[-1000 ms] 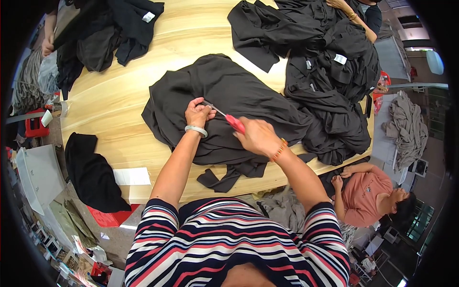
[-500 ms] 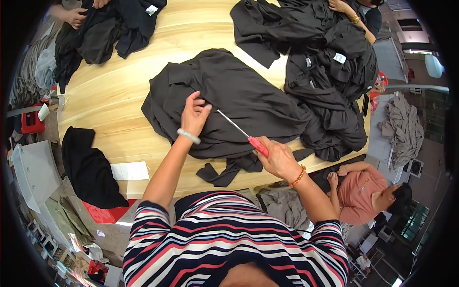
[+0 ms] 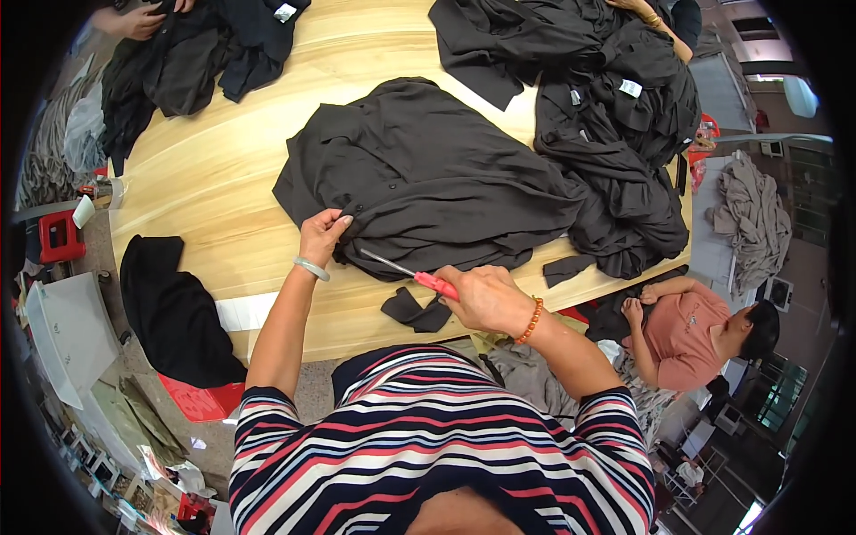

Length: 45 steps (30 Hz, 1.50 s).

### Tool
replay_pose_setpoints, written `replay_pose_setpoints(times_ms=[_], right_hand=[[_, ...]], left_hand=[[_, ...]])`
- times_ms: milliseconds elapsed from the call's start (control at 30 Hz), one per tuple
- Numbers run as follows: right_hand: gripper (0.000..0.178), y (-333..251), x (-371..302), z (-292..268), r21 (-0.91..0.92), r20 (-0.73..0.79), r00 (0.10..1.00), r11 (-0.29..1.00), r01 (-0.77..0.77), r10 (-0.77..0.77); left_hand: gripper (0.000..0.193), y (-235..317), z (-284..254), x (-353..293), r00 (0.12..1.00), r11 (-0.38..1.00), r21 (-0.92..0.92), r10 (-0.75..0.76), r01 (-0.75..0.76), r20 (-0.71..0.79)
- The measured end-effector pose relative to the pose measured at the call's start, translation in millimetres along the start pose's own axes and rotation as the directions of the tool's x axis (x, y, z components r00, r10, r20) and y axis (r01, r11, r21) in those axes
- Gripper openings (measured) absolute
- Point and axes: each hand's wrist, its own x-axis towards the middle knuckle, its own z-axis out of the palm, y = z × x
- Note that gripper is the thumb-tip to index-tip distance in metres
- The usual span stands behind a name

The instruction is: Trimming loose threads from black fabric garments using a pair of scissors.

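Observation:
A dark grey buttoned shirt point(image 3: 437, 152) lies spread on the table in front of me. My left hand point(image 3: 323, 236) is closed in a pinch on its near left edge, close to a small dark button point(image 3: 359, 208). My right hand point(image 3: 492, 300) grips a screwdriver point(image 3: 437, 284) by its red handle. The thin metal shaft points left, its tip just right of my left fingers and over the near part of the shirt. I cannot tell whether the tip touches the cloth. A dark piece of cloth point(image 3: 415, 312) shows on the table below the screwdriver.
More dark garments point(image 3: 615, 152) pile up at the right, with another person's arm point(image 3: 646, 11) behind them. A second heap point(image 3: 187, 67) lies far left under other hands point(image 3: 138, 22). Black cloth point(image 3: 174, 308) drapes over the left corner by a white paper point(image 3: 245, 312). A person in pink point(image 3: 682, 334) sits at the right.
My left hand has moved left and nearer to me and now pinches the shirt's edge. My right hand has brought the screwdriver left and lower. The shirt's near side has been shifted, showing buttons.

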Motion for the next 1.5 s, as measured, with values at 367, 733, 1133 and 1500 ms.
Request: replay_pose_setpoints(times_ms=[367,733,1133,1500], right_hand=[[0.020,-10.7,0.2,34.9,-0.013,-0.107,0.994,0.999,-0.033,0.032],[0.032,-6.6,-25.6,3.2,0.078,-0.041,0.996,0.994,-0.081,0.084],[0.023,17.7,-14.0,44.3,0.051,-0.232,0.969,0.994,0.097,-0.083],[0.040,201.9,-78.3,46.2,0.917,-0.342,0.935,-0.185,0.355,0.098]], left_hand=[[0.014,54.8,-9.1,-9.3,0.993,0.941,-0.329,-0.052,0.083,0.104],[0.013,47.5,0.3,-10.5,0.952,0.812,-0.499,-0.241,0.303,0.187],[0.016,145.2,73.9,-85.1,0.960,0.964,-0.123,0.249,-0.234,0.126],[0.012,177.8,235.9,-140.2,0.401,0.627,-0.321,0.734,-0.710,0.548]])
